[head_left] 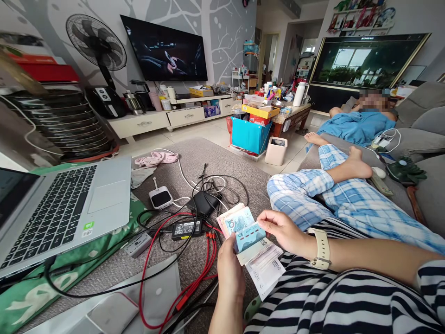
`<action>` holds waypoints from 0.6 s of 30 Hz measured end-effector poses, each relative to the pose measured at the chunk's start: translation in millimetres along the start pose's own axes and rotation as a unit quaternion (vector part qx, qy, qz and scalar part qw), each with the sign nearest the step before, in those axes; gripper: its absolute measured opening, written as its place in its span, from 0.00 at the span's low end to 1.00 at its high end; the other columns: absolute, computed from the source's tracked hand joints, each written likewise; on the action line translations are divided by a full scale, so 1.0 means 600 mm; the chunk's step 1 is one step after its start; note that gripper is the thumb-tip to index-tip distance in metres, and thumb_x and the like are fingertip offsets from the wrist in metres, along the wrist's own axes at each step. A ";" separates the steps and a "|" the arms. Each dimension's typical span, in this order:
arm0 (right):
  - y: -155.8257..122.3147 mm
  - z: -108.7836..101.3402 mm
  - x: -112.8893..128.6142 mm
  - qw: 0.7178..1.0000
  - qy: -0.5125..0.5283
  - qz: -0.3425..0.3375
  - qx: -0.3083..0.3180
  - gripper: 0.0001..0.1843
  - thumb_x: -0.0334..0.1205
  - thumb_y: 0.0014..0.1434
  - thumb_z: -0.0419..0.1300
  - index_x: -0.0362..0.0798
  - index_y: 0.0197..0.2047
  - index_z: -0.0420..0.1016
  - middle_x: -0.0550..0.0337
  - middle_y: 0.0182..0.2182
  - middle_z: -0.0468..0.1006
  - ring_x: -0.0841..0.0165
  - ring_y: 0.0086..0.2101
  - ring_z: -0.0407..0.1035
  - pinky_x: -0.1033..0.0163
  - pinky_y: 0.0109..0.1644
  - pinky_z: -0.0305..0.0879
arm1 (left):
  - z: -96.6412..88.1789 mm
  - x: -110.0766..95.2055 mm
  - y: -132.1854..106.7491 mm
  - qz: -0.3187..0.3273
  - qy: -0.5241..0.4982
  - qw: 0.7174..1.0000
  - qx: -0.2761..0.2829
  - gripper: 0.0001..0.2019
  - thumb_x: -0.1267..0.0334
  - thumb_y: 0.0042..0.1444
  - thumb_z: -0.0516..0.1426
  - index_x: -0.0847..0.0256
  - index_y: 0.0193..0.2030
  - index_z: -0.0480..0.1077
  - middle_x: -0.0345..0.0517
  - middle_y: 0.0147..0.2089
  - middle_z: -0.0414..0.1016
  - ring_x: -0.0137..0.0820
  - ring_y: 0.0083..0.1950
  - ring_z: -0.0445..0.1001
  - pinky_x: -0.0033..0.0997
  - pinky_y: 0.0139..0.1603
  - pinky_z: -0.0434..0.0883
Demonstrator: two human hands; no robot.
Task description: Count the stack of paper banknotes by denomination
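A fanned stack of banknotes (257,266) is held over my lap. My left hand (230,269) grips it from below left, with the thumb on a blue note. At the upper right, the thumb and fingers of my right hand (283,229) pinch the edge of that blue 10 note (249,237). Another blue 10 note (239,223) and pinkish notes stick out behind it. Pale notes or papers hang from the lower part of the stack. A cream watch (320,249) is on my right wrist.
On the sofa left of my hands lie tangled black and red cables (205,260), a power adapter (187,229) and a white device with a dark screen (161,197). An open laptop (69,204) sits at far left. Another person lies under a blue cover (358,126) at right.
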State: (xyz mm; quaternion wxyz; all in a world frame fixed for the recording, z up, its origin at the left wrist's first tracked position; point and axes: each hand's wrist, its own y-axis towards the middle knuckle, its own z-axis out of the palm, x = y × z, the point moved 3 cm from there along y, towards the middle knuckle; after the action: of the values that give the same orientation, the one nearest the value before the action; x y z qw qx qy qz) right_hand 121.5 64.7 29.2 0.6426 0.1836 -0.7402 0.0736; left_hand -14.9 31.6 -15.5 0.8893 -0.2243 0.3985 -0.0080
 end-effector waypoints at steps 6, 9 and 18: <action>-0.001 -0.001 -0.002 1.000 -0.011 0.005 -0.004 0.17 0.51 0.60 0.55 0.45 0.31 0.68 0.64 0.24 0.64 0.72 0.27 0.58 0.66 0.31 0.55 | -0.007 0.008 0.008 -0.001 0.007 1.000 0.009 0.21 0.60 0.44 0.61 0.70 0.45 0.73 0.51 0.34 0.79 0.41 0.39 0.77 0.37 0.42 0.72; -0.001 -0.001 -0.003 1.000 -0.017 0.007 -0.007 0.18 0.52 0.60 0.53 0.45 0.30 0.68 0.64 0.24 0.63 0.72 0.26 0.58 0.66 0.31 0.55 | -0.008 0.009 0.009 -0.004 0.003 1.000 0.004 0.21 0.60 0.44 0.61 0.70 0.45 0.73 0.51 0.35 0.79 0.41 0.39 0.77 0.37 0.41 0.72; -0.001 0.001 -0.003 1.000 0.007 0.014 -0.008 0.17 0.53 0.59 0.55 0.46 0.31 0.68 0.64 0.25 0.64 0.72 0.27 0.57 0.66 0.31 0.56 | -0.002 0.006 0.005 -0.013 -0.009 1.000 0.007 0.22 0.60 0.44 0.60 0.70 0.46 0.73 0.52 0.34 0.79 0.41 0.38 0.77 0.37 0.40 0.72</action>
State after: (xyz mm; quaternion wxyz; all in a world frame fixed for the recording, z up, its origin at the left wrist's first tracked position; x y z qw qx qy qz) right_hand 121.0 64.3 27.5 0.6478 0.1680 -0.7389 0.0776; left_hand -13.9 33.1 -20.0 0.8943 -0.2235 0.3872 -0.0198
